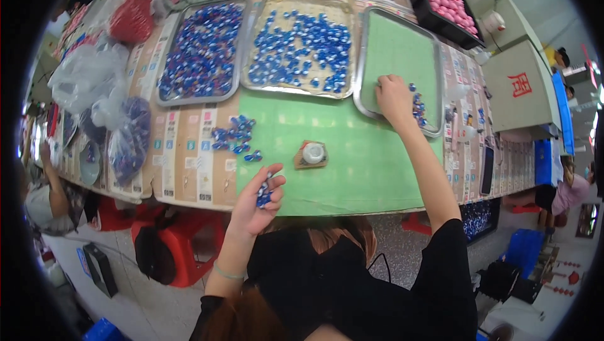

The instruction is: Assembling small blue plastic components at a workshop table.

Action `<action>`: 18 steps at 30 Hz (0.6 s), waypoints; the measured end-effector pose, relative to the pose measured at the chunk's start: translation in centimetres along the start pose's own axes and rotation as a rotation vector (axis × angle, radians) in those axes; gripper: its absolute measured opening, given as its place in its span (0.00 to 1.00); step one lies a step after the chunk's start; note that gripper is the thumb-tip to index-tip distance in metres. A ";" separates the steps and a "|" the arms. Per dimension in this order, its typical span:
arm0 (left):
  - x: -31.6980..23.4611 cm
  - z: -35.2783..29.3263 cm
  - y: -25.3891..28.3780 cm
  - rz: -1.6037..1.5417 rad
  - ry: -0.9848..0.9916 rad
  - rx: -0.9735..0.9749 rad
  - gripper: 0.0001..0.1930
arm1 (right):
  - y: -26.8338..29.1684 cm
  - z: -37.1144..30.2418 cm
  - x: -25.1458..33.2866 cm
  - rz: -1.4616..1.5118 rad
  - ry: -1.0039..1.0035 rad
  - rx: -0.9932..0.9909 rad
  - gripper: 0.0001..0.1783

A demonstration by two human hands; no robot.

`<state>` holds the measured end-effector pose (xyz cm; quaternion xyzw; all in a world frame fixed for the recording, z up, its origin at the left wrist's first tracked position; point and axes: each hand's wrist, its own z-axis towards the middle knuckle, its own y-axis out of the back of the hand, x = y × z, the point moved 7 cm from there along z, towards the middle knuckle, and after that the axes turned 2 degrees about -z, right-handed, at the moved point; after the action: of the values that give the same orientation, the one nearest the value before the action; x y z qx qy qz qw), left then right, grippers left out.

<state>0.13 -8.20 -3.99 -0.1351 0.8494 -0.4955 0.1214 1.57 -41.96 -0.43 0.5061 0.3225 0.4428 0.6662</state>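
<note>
My left hand [257,202] is curled palm up near the front edge of the table, cupping several small shiny blue-and-white beads [264,194]. Over the right-hand tray [402,45], which has a green lining, my right hand [395,99] reaches down with its fingertips drawn together. Whatever is between those fingers is too small to make out. A short line of blue beads [418,107] lies along that tray's right side, by my hand. Between my hands, a white round container [313,153] sits on a small cardboard piece. A loose pile of blue beads [234,133] lies beyond my left hand.
Two metal trays of blue beads, the left tray [200,51] and the middle tray [302,48], stand at the back. A black crate [440,4] holds pink pieces. Plastic bags [129,139] crowd the left; a phone [487,170] lies right. A red stool [182,240] stands below.
</note>
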 end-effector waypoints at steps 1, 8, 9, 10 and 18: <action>0.1 0.3 -0.4 -0.029 0.016 0.020 0.18 | -0.8 0.6 -0.6 -0.060 -0.021 0.042 0.08; 0.1 1.7 -3.1 -0.163 0.086 0.148 0.23 | 2.0 0.1 -1.1 0.056 -0.002 -0.026 0.10; -0.1 1.6 -3.0 -0.175 0.065 0.139 0.23 | 1.8 0.0 -1.1 0.068 0.019 -0.017 0.10; -0.1 1.6 -3.1 -0.165 0.066 0.157 0.22 | 1.9 -0.1 -1.9 0.362 -0.063 -0.049 0.10; -0.1 1.7 -1.5 0.155 -0.073 0.074 0.17 | 1.3 -6.2 -0.2 1.762 -0.576 0.141 0.15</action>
<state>0.99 -10.19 -3.47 -0.0822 0.8334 -0.5106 0.1952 -4.33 -39.56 -0.93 0.6982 -0.3297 0.6256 0.1116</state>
